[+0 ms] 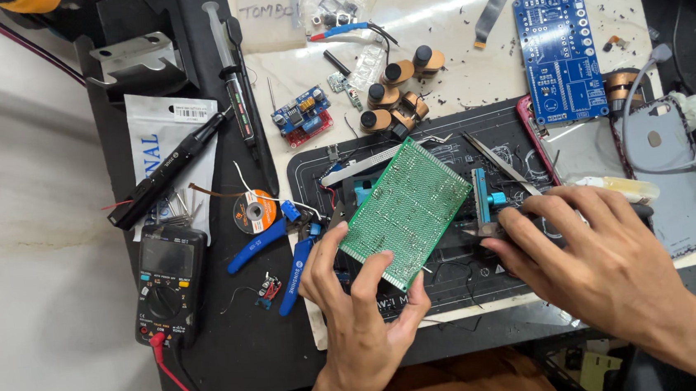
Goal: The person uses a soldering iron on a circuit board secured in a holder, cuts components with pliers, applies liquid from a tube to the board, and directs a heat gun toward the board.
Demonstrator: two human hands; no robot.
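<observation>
Where tilted: perfboard above left hand

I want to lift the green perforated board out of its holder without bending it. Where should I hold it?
Judging by its pose, grip the green perforated board by its bare long edges, from the near-left corner where the left hand already touches. It lies tilted in the blue-jawed holder, which the right hand covers.

The left hand reaches up from below, palm turned away, fingers and thumb spread in a light pinch, while the right hand lies palm down, fingers curled forward, apparently gripping something hidden beneath them.
</observation>
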